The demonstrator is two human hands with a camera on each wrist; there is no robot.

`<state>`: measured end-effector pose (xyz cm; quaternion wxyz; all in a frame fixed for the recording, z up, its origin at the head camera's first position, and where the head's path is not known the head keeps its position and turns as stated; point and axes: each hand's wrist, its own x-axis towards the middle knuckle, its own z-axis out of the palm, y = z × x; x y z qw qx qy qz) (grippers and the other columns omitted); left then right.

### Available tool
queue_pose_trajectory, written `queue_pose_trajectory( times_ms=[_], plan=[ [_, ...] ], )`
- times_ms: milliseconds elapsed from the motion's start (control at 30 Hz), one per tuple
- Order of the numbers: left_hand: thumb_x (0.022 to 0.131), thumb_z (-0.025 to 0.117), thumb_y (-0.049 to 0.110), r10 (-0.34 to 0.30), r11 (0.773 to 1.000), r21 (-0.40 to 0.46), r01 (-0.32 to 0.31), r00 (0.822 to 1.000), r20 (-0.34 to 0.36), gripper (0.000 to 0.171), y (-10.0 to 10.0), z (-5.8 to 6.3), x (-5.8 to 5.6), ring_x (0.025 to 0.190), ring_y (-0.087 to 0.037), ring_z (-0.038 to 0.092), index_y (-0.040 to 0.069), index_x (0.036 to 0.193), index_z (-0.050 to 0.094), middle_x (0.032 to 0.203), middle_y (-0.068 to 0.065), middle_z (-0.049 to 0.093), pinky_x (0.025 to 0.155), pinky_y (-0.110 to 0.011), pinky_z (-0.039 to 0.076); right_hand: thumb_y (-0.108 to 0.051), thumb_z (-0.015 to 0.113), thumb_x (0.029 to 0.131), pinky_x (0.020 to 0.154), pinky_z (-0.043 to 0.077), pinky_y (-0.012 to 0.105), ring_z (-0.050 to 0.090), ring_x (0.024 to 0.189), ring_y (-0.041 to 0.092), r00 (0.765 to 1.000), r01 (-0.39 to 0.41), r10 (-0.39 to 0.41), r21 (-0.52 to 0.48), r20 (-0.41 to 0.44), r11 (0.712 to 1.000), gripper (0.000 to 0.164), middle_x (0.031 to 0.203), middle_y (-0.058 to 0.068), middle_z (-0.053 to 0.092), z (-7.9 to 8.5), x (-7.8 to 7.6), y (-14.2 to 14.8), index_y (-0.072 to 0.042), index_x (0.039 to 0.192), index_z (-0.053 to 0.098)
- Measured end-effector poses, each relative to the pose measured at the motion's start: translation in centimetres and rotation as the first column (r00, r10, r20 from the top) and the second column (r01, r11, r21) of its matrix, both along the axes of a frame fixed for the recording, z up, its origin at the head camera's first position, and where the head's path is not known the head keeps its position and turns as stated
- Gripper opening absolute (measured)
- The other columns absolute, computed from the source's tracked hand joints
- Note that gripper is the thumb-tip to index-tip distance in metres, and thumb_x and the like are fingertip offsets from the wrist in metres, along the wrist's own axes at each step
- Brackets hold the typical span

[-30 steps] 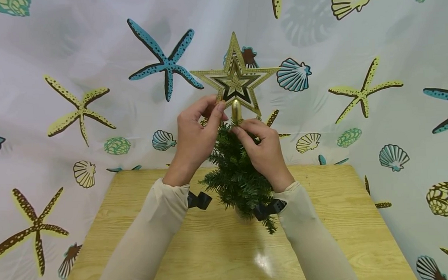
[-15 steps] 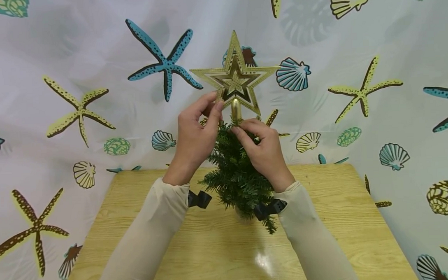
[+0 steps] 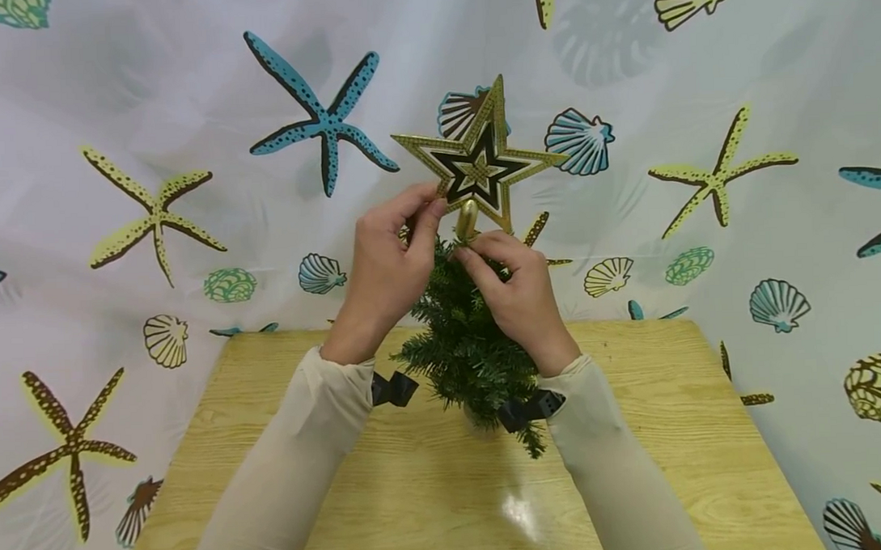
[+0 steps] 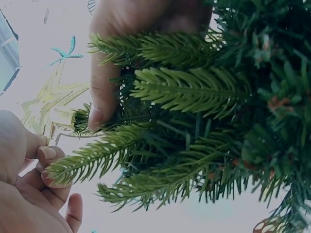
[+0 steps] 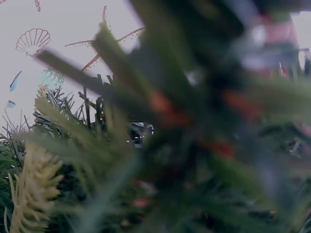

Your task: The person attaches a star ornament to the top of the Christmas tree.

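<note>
A gold star tree topper [image 3: 475, 170] stands above a small green artificial Christmas tree [image 3: 475, 347], leaning to the right. Its gold socket [image 3: 467, 220] meets the tip of the tree. My left hand [image 3: 394, 256] pinches the star's lower left point between thumb and fingers. At the base of the socket, my right hand [image 3: 517, 292] pinches the top of the tree. The left wrist view shows the star [image 4: 46, 104] pale and washed out, with branches between the camera and the hands. Blurred branches [image 5: 160, 145] fill most of the right wrist view and hide the right hand.
The tree's pale base [image 3: 482, 419] rests on a wooden table [image 3: 433, 486]. Behind it hangs a white cloth [image 3: 403, 33] printed with starfish and shells. Dark wrist camera mounts [image 3: 395, 389] sit at both cuffs, the right one against the branches.
The star has tilted clockwise, its top tip swinging right and slightly down. My left hand has shifted a little to the right with it. The right hand stays in place.
</note>
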<state>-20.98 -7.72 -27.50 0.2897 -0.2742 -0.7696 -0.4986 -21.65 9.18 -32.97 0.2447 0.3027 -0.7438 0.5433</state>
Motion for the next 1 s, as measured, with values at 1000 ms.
queue_pose_trajectory(
  times_ms=[1000],
  plan=[
    [0.107, 0.058, 0.01, -0.091, 0.99, 0.117, 0.075, 0.987, 0.134, 0.027, -0.1, -0.3, -0.3, 0.078, -0.035, 0.059, -0.003, 0.131, 0.063, 0.087, -0.017, 0.065, 0.075, -0.034, 0.046, -0.012, 0.064, 0.104, 0.106, 0.045, 0.044, 0.059, 0.123, 0.026, 1.0, 0.027, -0.027, 0.041, 0.005, 0.999, 0.031, 0.129, 0.015, 0.066, 0.6, 1.1, 1.1, 0.001, 0.131, 0.067]
  ],
)
